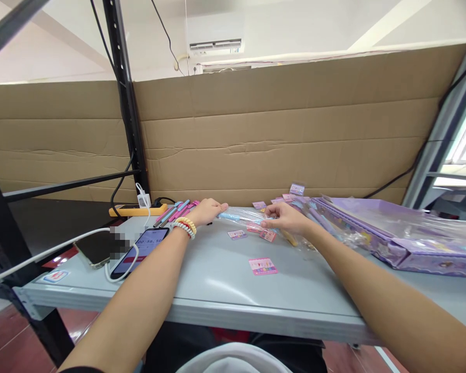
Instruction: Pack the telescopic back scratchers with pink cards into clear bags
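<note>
Between my hands a blue pen [264, 216] lies in a clear plastic sleeve [243, 213], stretched out above the grey table. My left hand [206, 211], with beaded bracelets at the wrist, pinches the sleeve's left end. The fingers of my right hand [285, 217] are closed on its right part. Small printed cards lie below and behind: a pink one [263, 266] near the front, a purple one [237, 234] and a red one [267, 235] under the sleeve. Several pink and blue pens [176, 211] lie beyond my left hand.
A phone showing a timer [140, 252] and a dark phone [97, 248] lie left, with a white cable and yellow power strip [137, 210]. A purple box [399, 243] with plastic wrap is at right. Cardboard [272, 140] stands behind the table [225, 290].
</note>
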Demonstrator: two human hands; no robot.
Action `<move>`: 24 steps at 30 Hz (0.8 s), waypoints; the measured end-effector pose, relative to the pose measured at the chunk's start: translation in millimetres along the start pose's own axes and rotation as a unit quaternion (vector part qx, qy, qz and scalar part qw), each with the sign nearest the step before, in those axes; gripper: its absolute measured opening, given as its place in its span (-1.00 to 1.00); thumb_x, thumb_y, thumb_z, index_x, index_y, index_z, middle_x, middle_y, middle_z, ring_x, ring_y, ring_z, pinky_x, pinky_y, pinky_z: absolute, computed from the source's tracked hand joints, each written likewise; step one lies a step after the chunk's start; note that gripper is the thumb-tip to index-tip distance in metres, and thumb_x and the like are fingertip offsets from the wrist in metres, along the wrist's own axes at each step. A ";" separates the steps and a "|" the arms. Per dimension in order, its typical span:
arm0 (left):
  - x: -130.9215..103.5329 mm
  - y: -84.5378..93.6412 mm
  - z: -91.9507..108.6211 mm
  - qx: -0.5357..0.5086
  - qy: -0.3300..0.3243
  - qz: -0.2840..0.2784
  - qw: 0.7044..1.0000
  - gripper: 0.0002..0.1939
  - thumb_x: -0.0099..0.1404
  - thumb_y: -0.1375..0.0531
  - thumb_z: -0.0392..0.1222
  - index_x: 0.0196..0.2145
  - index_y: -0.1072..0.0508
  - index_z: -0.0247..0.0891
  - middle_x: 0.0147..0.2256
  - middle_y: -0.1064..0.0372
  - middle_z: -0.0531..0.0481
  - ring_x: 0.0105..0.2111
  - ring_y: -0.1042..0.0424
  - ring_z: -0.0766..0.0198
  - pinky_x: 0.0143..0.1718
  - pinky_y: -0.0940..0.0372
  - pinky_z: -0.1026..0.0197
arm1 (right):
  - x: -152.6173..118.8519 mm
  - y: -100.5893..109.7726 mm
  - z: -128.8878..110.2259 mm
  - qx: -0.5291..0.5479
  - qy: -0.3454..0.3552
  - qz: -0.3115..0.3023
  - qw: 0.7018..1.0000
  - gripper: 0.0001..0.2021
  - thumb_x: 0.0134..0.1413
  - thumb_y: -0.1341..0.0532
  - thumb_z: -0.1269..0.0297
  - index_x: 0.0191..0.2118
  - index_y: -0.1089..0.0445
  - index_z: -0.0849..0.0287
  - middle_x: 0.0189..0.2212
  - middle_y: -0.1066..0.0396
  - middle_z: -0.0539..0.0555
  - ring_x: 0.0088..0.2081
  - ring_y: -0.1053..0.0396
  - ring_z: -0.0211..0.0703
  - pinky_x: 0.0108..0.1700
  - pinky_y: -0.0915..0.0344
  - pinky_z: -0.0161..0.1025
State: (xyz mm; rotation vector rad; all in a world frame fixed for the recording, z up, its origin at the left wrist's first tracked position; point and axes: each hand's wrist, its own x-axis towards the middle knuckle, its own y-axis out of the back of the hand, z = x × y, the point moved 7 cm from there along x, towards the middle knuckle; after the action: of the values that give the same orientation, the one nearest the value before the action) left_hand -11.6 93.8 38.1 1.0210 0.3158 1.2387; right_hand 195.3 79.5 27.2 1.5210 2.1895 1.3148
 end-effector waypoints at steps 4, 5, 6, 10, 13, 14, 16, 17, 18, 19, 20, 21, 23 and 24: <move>-1.2 0.5 -2.1 0.025 0.013 -0.008 1.000 -0.51 0.16 0.04 0.19 -0.69 -0.03 -0.22 -0.68 0.01 0.09 -0.64 -0.01 0.36 -0.56 0.11 0.24 | -3.6 -7.2 3.1 -0.009 -0.032 -0.040 0.999 -0.57 -0.40 -0.35 -0.02 -0.43 -0.30 0.17 -0.56 -0.25 -0.07 -0.54 -0.20 -0.29 -0.49 -0.06 -0.34; -1.5 0.7 -2.3 0.027 0.014 -0.008 1.000 -0.51 0.16 0.03 0.19 -0.69 -0.01 -0.22 -0.69 0.02 0.09 -0.64 0.00 0.36 -0.56 0.10 0.24 | -4.4 -8.9 3.4 -0.006 -0.040 -0.053 0.998 -0.56 -0.43 -0.37 0.01 -0.38 -0.31 0.17 -0.54 -0.27 -0.07 -0.53 -0.23 -0.27 -0.48 -0.09 -0.33; -1.7 0.8 -2.3 0.026 0.014 -0.009 1.000 -0.51 0.16 0.03 0.20 -0.69 0.00 -0.22 -0.69 0.03 0.10 -0.64 0.01 0.36 -0.56 0.10 0.24 | -5.1 -10.3 3.2 -0.007 -0.043 -0.064 0.997 -0.54 -0.45 -0.38 0.04 -0.35 -0.32 0.16 -0.51 -0.30 -0.06 -0.53 -0.25 -0.26 -0.47 -0.11 -0.32; -1.4 1.0 -2.6 0.016 0.008 -0.007 1.000 -0.50 0.15 0.02 0.21 -0.69 0.03 -0.22 -0.69 0.07 0.10 -0.65 0.02 0.36 -0.56 0.11 0.24 | -3.9 -10.0 5.1 -0.074 -0.050 -0.064 0.994 -0.52 -0.40 -0.36 0.00 -0.29 -0.34 0.15 -0.45 -0.36 0.00 -0.45 -0.30 -0.17 -0.44 -0.12 -0.30; 0.1 4.6 -4.6 0.014 0.009 0.025 1.000 -0.50 0.16 0.02 0.18 -0.70 0.05 -0.22 -0.69 0.10 0.10 -0.65 0.07 0.37 -0.56 0.14 0.24 | 0.5 0.8 10.4 -0.158 -0.057 0.024 0.985 -0.48 -0.30 -0.28 -0.13 -0.25 -0.38 0.16 -0.35 -0.40 0.11 -0.28 -0.31 -0.01 -0.33 -0.16 -0.22; 0.7 6.8 -5.7 0.013 0.013 0.042 0.999 -0.50 0.16 0.02 0.17 -0.70 0.06 -0.22 -0.69 0.11 0.11 -0.64 0.08 0.38 -0.56 0.15 0.24 | 1.5 6.9 10.6 -0.186 -0.053 0.074 0.978 -0.46 -0.27 -0.25 -0.16 -0.21 -0.38 0.16 -0.28 -0.40 0.15 -0.18 -0.29 0.07 -0.26 -0.16 -0.17; 1.7 12.1 -8.4 0.006 0.026 0.083 0.996 -0.51 0.17 0.02 0.15 -0.70 0.05 -0.23 -0.68 0.11 0.11 -0.63 0.09 0.38 -0.55 0.16 0.24 | 0.7 19.9 7.8 -0.230 -0.036 0.184 0.955 -0.42 -0.23 -0.23 -0.16 -0.12 -0.36 0.15 -0.11 -0.34 0.20 -0.01 -0.17 0.20 -0.12 -0.11 -0.05; 2.1 14.9 -10.1 -0.003 0.033 0.103 0.994 -0.51 0.18 0.03 0.15 -0.70 0.04 -0.23 -0.69 0.10 0.11 -0.62 0.09 0.37 -0.55 0.15 0.25 | -1.3 26.1 5.2 -0.242 -0.026 0.237 0.940 -0.41 -0.22 -0.23 -0.14 -0.08 -0.35 0.14 -0.04 -0.30 0.22 0.04 -0.10 0.24 -0.07 -0.08 0.01; 2.5 17.4 -11.8 -0.014 0.040 0.120 0.992 -0.51 0.19 0.04 0.16 -0.70 0.02 -0.23 -0.69 0.10 0.10 -0.62 0.08 0.37 -0.55 0.15 0.25 | -4.3 32.0 2.0 -0.247 -0.017 0.287 0.925 -0.42 -0.21 -0.24 -0.11 -0.06 -0.33 0.14 0.00 -0.26 0.24 0.07 -0.06 0.26 -0.04 -0.04 0.05; 2.8 19.9 -13.2 -0.027 0.045 0.136 0.989 -0.51 0.19 0.05 0.16 -0.69 0.00 -0.23 -0.69 0.09 0.10 -0.61 0.06 0.37 -0.55 0.14 0.25 | -7.9 37.3 -1.5 -0.244 -0.008 0.332 0.911 -0.43 -0.20 -0.24 -0.09 -0.06 -0.33 0.15 0.02 -0.24 0.25 0.08 -0.05 0.26 -0.03 -0.03 0.07; 3.2 22.3 -14.5 -0.040 0.048 0.151 0.987 -0.51 0.20 0.07 0.17 -0.69 0.00 -0.23 -0.68 0.08 0.10 -0.61 0.05 0.36 -0.55 0.13 0.25 | -11.1 41.1 -5.0 -0.233 0.002 0.363 0.902 -0.47 -0.19 -0.25 -0.06 -0.09 -0.34 0.17 0.00 -0.26 0.26 0.06 -0.09 0.24 -0.04 -0.05 0.06; 3.5 24.5 -15.5 -0.052 0.050 0.166 0.984 -0.52 0.21 0.08 0.18 -0.68 -0.01 -0.22 -0.68 0.07 0.10 -0.60 0.04 0.36 -0.55 0.12 0.25 | -13.0 42.8 -7.7 -0.214 0.010 0.374 0.902 -0.53 -0.16 -0.24 -0.04 -0.16 -0.36 0.19 -0.07 -0.31 0.25 0.00 -0.15 0.19 -0.07 -0.08 0.02; 4.0 26.1 -16.7 -0.078 0.056 0.185 0.978 -0.53 0.22 0.09 0.17 -0.66 -0.03 -0.22 -0.67 0.06 0.10 -0.61 0.04 0.37 -0.56 0.11 0.26 | -10.4 37.1 -9.3 -0.151 0.013 0.321 0.935 -0.63 -0.10 -0.20 -0.05 -0.36 -0.36 0.21 -0.30 -0.39 0.19 -0.20 -0.29 0.04 -0.19 -0.17 -0.11; 4.3 25.1 -16.4 -0.093 0.059 0.188 0.976 -0.54 0.22 0.10 0.16 -0.65 -0.04 -0.22 -0.67 0.05 0.10 -0.61 0.04 0.37 -0.56 0.11 0.26 | -6.9 28.6 -8.6 -0.110 0.005 0.260 0.959 -0.63 -0.07 -0.17 -0.06 -0.45 -0.34 0.21 -0.41 -0.39 0.14 -0.31 -0.31 -0.05 -0.27 -0.18 -0.17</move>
State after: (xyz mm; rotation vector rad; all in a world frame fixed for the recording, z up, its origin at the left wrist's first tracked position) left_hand -37.3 104.6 50.0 0.8693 0.0944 1.6426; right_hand 212.9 71.7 51.0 2.0742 1.6255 1.6406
